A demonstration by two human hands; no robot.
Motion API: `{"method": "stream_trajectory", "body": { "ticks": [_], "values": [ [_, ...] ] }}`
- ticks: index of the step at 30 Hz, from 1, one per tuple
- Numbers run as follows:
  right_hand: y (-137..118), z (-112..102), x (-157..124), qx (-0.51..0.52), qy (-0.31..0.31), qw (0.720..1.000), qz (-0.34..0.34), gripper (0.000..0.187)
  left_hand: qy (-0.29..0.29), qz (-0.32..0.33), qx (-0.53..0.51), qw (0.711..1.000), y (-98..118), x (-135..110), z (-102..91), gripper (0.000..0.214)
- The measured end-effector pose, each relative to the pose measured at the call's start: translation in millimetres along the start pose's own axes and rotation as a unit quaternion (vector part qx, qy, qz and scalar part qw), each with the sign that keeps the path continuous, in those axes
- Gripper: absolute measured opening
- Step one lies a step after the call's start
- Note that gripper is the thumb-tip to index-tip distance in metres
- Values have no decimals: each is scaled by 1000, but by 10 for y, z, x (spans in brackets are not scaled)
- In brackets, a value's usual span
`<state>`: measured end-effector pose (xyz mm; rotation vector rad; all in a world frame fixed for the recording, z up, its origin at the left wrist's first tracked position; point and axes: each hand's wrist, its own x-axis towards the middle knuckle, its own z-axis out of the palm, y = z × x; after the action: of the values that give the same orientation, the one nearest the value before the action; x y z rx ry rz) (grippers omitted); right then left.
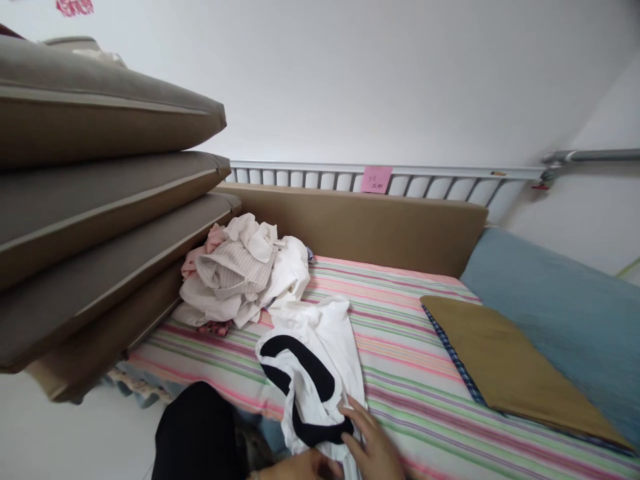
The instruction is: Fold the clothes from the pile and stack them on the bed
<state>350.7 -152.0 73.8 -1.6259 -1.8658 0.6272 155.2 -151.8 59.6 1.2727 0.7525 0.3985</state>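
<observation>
A crumpled white garment with thick black curved shapes point(336, 347) lies on the striped bed sheet in front of me. At the bottom edge of the view, my left hand point(305, 465) is closed at the garment's near end, its fingers curled on the white cloth and partly cut off by the frame. Just right of it, my right hand point(374, 441) rests its spread fingertips on the black and white cloth. Beyond the garment's far left end is a heap of white, striped and pink clothes point(240, 267).
Several thick brown-grey cushions point(115, 127) are stacked at the left. A folded brown cloth with a blue checked underside point(510, 367) lies on the right, beside a blue cover point(560, 293). Behind the bed, a brown padded board point(380, 223) stands before a radiator point(305, 179) bearing a pink note point(376, 180).
</observation>
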Motion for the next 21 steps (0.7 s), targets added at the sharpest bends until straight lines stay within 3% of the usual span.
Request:
{"method": "stream_trajectory", "body": {
  "ticks": [2,4,6,8,12,16,19,21],
  "values": [
    [42,-1,2,0,6,1000,2,30,18,-5,-36,999,-41,-218,-171,30],
    [81,12,-4,-5,9,1000,-1,26,105,-44,-70,991,-49,-436,-354,30],
    [101,49,-16,-21,8,1000,-12,25,219,-85,-137,962,2,-613,-505,34],
    [83,106,-27,-41,5,998,-38,26,285,-82,-232,926,108,-719,-585,41],
    [-46,193,-43,-71,-22,993,-96,25,269,5,-354,896,302,-688,-512,51],
    [-139,77,-53,-66,-68,991,-91,26,333,31,-415,846,261,-491,-415,57],
    [-167,-114,-18,-48,-34,997,-51,34,333,26,-482,810,186,-435,-454,56],
    [-230,-218,60,-46,7,999,-26,36,314,48,-501,805,181,-457,-496,54]
  ]
}}
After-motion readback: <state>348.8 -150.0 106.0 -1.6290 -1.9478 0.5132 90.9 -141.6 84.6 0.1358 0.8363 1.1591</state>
